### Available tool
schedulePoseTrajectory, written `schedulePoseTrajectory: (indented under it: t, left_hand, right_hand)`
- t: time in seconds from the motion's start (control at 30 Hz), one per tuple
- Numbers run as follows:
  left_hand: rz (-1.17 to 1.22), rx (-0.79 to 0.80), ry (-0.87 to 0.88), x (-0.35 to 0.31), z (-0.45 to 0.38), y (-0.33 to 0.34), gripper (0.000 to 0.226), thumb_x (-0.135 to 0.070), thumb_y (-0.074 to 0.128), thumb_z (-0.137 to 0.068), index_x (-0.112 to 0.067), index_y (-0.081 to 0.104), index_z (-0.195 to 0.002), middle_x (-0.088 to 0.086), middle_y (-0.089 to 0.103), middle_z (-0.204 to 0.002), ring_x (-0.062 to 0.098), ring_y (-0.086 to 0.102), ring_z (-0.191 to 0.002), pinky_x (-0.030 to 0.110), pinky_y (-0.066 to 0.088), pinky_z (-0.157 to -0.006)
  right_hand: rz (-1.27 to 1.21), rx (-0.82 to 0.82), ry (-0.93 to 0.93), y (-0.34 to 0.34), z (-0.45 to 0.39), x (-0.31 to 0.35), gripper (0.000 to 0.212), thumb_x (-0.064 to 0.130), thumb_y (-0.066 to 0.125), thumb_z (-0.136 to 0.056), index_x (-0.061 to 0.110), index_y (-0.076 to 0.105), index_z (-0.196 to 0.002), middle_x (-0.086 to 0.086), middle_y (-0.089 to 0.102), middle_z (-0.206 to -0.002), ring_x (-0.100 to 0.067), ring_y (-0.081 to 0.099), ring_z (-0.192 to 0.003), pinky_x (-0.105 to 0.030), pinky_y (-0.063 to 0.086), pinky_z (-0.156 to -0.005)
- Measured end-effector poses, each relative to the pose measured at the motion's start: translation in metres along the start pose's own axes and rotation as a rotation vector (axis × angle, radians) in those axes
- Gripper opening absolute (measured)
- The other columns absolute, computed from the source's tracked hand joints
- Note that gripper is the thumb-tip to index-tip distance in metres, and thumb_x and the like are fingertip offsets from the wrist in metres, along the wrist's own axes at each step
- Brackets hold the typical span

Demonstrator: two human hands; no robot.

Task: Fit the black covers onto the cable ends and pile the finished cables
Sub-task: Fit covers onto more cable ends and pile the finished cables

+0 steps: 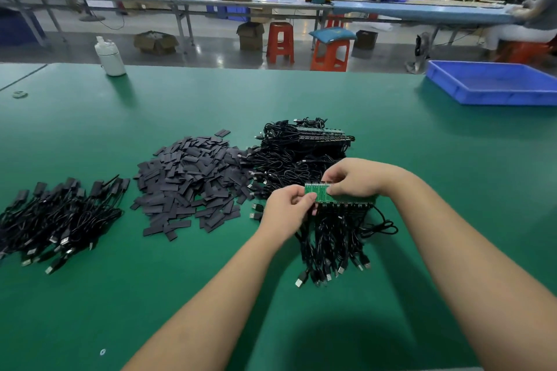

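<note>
both hands hold a green strip of joined circuit boards (319, 193) above the green worktop (422, 159), its black cables (331, 238) hanging toward the person. the left hand (286, 211) pinches the end board while the right hand (355, 178) clamps the rest, likely to snap one free. flat black covers (187, 178) lie heaped within reach, finished cables (57, 217) piled far left.

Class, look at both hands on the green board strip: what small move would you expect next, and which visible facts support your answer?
Probably snapping one end board off the green board strip. The left hand pinches its left end and the right hand grips beside it, so the cables hang joined in a row. The black covers lie untouched, and a cable most likely must be separate before one fits.
</note>
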State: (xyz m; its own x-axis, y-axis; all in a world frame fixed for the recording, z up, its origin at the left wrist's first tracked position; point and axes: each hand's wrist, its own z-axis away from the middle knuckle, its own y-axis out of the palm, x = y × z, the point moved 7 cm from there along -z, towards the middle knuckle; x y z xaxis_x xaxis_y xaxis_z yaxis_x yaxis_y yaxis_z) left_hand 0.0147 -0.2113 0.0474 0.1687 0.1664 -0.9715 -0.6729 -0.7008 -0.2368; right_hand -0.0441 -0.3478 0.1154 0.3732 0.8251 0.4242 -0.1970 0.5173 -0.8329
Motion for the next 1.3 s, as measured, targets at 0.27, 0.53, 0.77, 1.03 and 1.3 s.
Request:
schedulePoseTrajectory:
  t: [0.27,0.53,0.77,1.03,1.3]
  left_hand:
    - [-0.207,-0.121,-0.059,0.0,-0.003,0.002,0.023,-0.026,0.066,-0.093,-0.019,0.067,-0.071,-0.013,0.067,-0.056,-0.006,0.052,-0.042,0.016,0.035,-0.044]
    - [-0.44,-0.297,-0.067,-0.007,0.004,0.003,0.033,-0.031,0.063,-0.092,-0.014,0.057,-0.064,-0.004,0.058,-0.058,0.011,0.052,-0.055,0.028,0.036,-0.054]
    - [-0.331,-0.236,-0.043,0.014,0.005,-0.032,0.041,-0.037,0.068,-0.089,-0.014,0.052,-0.06,-0.007,0.046,-0.051,0.01,0.04,-0.05,0.027,0.033,-0.053]
    - [-0.08,-0.284,0.074,0.0,0.029,-0.123,0.019,-0.032,0.067,-0.091,-0.025,0.068,-0.073,-0.007,0.072,-0.07,0.007,0.07,-0.066,0.021,0.053,-0.055]
    - [-0.082,-0.215,0.123,-0.037,0.044,-0.146,0.021,-0.027,0.069,-0.091,-0.012,0.067,-0.077,0.001,0.075,-0.073,0.023,0.072,-0.067,0.037,0.059,-0.068]
  right_hand:
    - [0.134,-0.16,-0.053,0.011,-0.009,0.008,0.033,0.044,0.058,-0.096,0.023,0.065,-0.071,0.005,0.061,-0.064,-0.015,0.052,-0.062,-0.033,0.047,-0.064]
    - [0.297,-0.292,0.025,0.017,-0.016,0.0,0.039,0.048,0.054,-0.096,0.03,0.055,-0.061,0.009,0.056,-0.059,-0.005,0.051,-0.06,-0.026,0.033,-0.053]
    - [0.443,-0.285,-0.02,0.014,-0.018,-0.018,0.033,0.052,0.049,-0.1,0.027,0.068,-0.093,0.007,0.062,-0.083,-0.02,0.061,-0.088,-0.033,0.042,-0.072]
    - [0.375,-0.427,0.007,0.029,-0.022,-0.039,0.042,0.048,0.042,-0.104,0.018,0.062,-0.125,-0.006,0.061,-0.113,-0.026,0.054,-0.108,-0.042,0.048,-0.091]
    - [0.27,-0.719,-0.199,0.026,-0.002,0.004,0.039,0.017,0.053,-0.098,0.012,0.058,-0.136,-0.007,0.061,-0.129,-0.022,0.05,-0.125,-0.037,0.034,-0.109]
